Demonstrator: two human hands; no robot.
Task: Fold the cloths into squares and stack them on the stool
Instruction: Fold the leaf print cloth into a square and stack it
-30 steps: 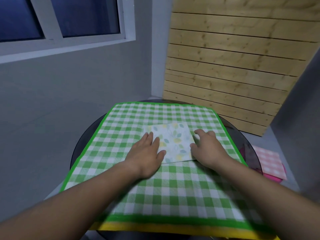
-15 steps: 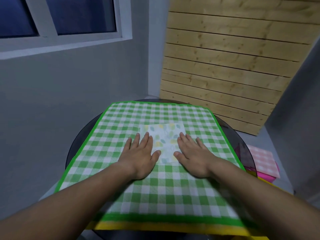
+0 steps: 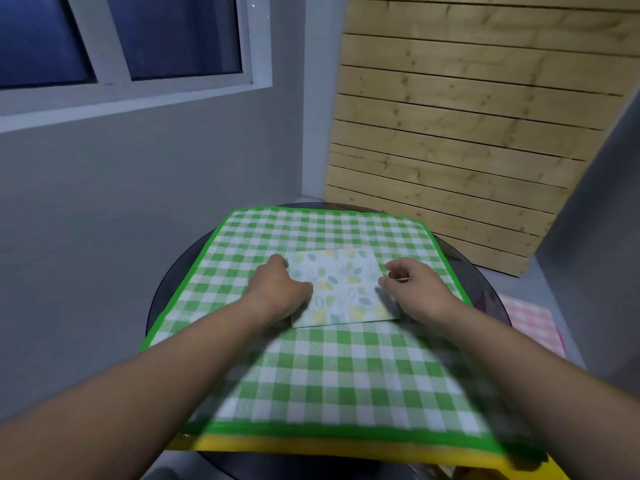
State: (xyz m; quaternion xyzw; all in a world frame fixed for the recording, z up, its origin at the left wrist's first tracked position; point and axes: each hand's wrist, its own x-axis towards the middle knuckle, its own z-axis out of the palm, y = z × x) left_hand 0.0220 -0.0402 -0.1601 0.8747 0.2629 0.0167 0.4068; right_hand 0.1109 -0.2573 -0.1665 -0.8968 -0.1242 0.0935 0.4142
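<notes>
A small folded cloth (image 3: 341,289) with a pale leaf print lies in the middle of a large green checked cloth (image 3: 322,372). My left hand (image 3: 280,289) has its fingers curled at the folded cloth's left edge and grips it there. On the opposite side, my right hand (image 3: 414,289) pinches the right edge with thumb and curled fingers. Low at the right, a folded pink checked cloth (image 3: 530,323) lies on a pink stool (image 3: 483,301), which is mostly hidden by the table.
The green cloth covers a round dark table (image 3: 173,289). A yellow cloth (image 3: 311,448) shows under its near edge. Grey walls stand at the left and far right, and a wooden slat panel (image 3: 467,133) leans behind the table.
Both hands were lying flat on the near part of the folded cloth. They have since moved out to its left and right edges and curled their fingers around them.
</notes>
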